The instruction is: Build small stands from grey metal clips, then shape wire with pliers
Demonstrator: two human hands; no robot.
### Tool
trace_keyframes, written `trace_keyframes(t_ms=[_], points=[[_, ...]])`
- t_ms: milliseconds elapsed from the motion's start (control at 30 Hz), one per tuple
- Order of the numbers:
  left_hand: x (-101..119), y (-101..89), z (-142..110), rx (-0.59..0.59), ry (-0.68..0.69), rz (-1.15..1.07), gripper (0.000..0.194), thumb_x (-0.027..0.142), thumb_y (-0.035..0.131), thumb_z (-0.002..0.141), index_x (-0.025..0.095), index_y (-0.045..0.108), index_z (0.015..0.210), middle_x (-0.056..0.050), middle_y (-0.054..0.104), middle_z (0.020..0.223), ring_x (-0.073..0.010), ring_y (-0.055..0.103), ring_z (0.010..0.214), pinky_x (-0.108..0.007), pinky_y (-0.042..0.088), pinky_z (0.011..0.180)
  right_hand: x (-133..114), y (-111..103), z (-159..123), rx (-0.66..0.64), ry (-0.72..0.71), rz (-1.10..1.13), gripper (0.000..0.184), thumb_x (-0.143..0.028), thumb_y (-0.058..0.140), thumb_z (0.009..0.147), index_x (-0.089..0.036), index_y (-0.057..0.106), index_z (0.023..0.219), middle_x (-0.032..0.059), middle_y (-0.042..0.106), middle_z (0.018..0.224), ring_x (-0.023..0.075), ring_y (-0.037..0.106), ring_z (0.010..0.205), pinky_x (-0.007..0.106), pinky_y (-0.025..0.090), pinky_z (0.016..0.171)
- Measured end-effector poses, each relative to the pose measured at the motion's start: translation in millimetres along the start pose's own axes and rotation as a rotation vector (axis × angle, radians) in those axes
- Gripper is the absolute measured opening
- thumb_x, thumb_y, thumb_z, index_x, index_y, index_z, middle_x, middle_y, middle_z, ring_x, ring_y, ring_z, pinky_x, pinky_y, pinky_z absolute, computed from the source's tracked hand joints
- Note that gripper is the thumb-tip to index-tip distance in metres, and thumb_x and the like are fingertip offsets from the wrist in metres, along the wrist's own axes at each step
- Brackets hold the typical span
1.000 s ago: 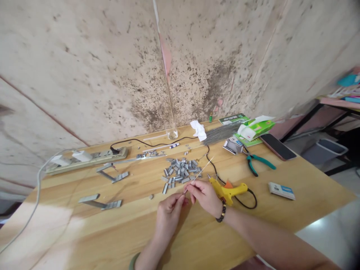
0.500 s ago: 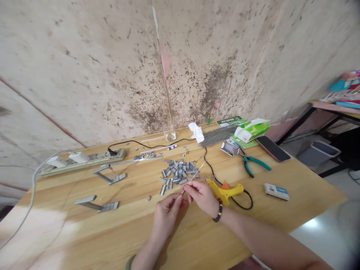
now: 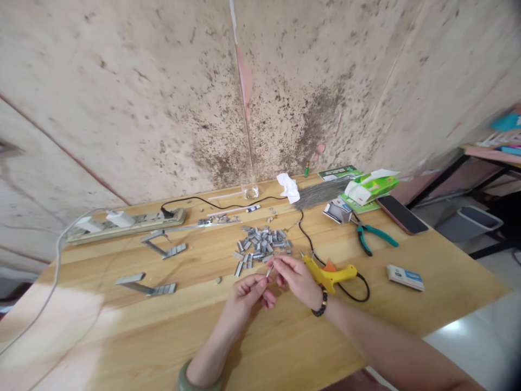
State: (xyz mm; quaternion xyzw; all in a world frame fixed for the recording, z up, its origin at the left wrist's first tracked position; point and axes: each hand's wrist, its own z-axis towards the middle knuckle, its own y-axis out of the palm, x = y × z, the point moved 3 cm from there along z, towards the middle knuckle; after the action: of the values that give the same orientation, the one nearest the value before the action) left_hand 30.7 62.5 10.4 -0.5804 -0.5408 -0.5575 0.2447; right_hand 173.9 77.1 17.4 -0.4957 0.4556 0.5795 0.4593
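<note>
Between my two hands, above the table, is a thin pale wire point(image 3: 269, 270), of which only a short length shows. My left hand point(image 3: 248, 293) has its thumb and forefinger closed on the lower end, the other fingers loosely curled. On the upper end, my right hand point(image 3: 293, 274) pinches with thumb and fingertips; a dark beaded bracelet circles that wrist. Just beyond the hands lies a loose pile of short grey staple strips point(image 3: 262, 241). Close to my right hand, a yellow glue gun point(image 3: 331, 276) rests on its side.
Two bent grey pieces point(image 3: 138, 285) stand at the left, before a power strip point(image 3: 142, 221). Toward the back lie a bundle of thin grey wires point(image 3: 321, 193), a tissue point(image 3: 288, 187) and a glass point(image 3: 250, 190). Teal-handled pliers point(image 3: 378, 234), a phone point(image 3: 402, 214) and a small box point(image 3: 406, 278) lie right.
The long pale length that stuck out past my right hand no longer shows. My hands have come slightly apart, with a short bit visible between them. The view has shifted slightly.
</note>
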Motion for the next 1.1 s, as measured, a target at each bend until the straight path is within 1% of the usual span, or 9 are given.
trace_keyframes(t_ms=[67,133,233,367,467,600,767,933,1100], points=[[-0.3,0.0,0.1,0.011,-0.02,-0.033,0.033,0.043,0.073,0.072,0.012,0.066,0.084,-0.006,0.07,0.059,-0.0125,0.059,0.049,-0.022,0.041,0.051,2.0,-1.3,0.9,0.013,0.026,0.021,0.035,-0.049,0.051,0.09,-0.018,0.065,0.093,-0.004,0.05,0.056,0.0096,0.046,0.048,0.021,0.035,0.045],[0.4,0.9,-0.4,0.009,-0.033,-0.054,0.033,0.041,0.074,0.072,0.012,0.066,0.084,-0.006,0.07,0.059,-0.0123,0.059,0.049,-0.022,0.041,0.051,2.6,-1.1,1.6,0.005,0.03,0.024,0.032,-0.049,0.055,0.087,-0.018,0.064,0.091,-0.0047,0.05,0.056,0.009,0.045,0.047,0.021,0.035,0.044],[1.9,2.3,-1.8,-0.024,-0.058,-0.096,0.03,0.038,0.073,0.073,0.012,0.065,0.086,-0.007,0.072,0.062,-0.0125,0.061,0.051,-0.021,0.042,0.053,2.0,0.9,1.8,-0.03,0.034,0.033,0.03,-0.048,0.058,0.086,-0.018,0.062,0.086,-0.0041,0.052,0.059,0.0086,0.044,0.048,0.021,0.036,0.046],[2.9,2.1,-2.7,-0.099,-0.093,-0.167,0.032,0.041,0.07,0.077,0.011,0.067,0.087,-0.01,0.073,0.067,-0.0153,0.065,0.056,-0.023,0.045,0.054,-0.1,3.6,0.9,-0.095,0.051,0.055,0.032,-0.051,0.057,0.085,-0.019,0.061,0.083,-0.0023,0.055,0.065,0.0098,0.047,0.053,0.022,0.039,0.05],[2.8,0.9,-2.5,-0.112,-0.112,-0.204,0.03,0.039,0.069,0.078,0.011,0.067,0.088,-0.01,0.073,0.067,-0.0146,0.065,0.056,-0.023,0.046,0.054,-2.5,5.1,0.0,-0.154,0.037,0.046,0.032,-0.05,0.056,0.086,-0.019,0.062,0.082,-0.0021,0.054,0.069,0.0097,0.047,0.056,0.022,0.04,0.052],[3.3,0.6,-2.9,-0.118,-0.107,-0.188,0.026,0.036,0.072,0.075,0.012,0.066,0.081,-0.007,0.071,0.061,-0.0123,0.063,0.052,-0.02,0.044,0.052,-6.1,5.5,-0.3,-0.185,0.006,0.037,0.033,-0.049,0.054,0.088,-0.018,0.062,0.081,-0.0012,0.053,0.075,0.009,0.047,0.058,0.022,0.039,0.054],[4.1,0.8,-4.0,-0.129,-0.111,-0.107,0.026,0.035,0.071,0.076,0.013,0.066,0.089,-0.007,0.071,0.061,-0.0124,0.062,0.049,-0.02,0.043,0.05,-4.9,3.7,0.8,-0.164,0.053,0.059,0.033,-0.051,0.052,0.088,-0.019,0.06,0.087,-0.0039,0.051,0.064,0.0095,0.047,0.053,0.023,0.038,0.051],[2.4,2.1,-3.4,-0.132,-0.097,-0.106,0.021,0.034,0.069,0.078,0.014,0.063,0.083,-0.007,0.071,0.06,-0.0121,0.062,0.048,-0.02,0.042,0.049,-2.0,4.5,0.0,-0.167,0.03,0.031,0.03,-0.05,0.051,0.089,-0.02,0.057,0.085,-0.0034,0.052,0.066,0.01,0.049,0.055,0.023,0.04,0.053],[1.2,2.6,-2.1,-0.125,-0.083,-0.097,0.022,0.034,0.067,0.079,0.014,0.058,0.078,-0.006,0.07,0.057,-0.0109,0.06,0.045,-0.018,0.04,0.046,-2.4,6.0,-0.9,-0.168,-0.008,-0.045,0.029,-0.048,0.05,0.09,-0.02,0.057,0.083,-0.0025,0.052,0.069,0.0105,0.049,0.056,0.023,0.041,0.053]])
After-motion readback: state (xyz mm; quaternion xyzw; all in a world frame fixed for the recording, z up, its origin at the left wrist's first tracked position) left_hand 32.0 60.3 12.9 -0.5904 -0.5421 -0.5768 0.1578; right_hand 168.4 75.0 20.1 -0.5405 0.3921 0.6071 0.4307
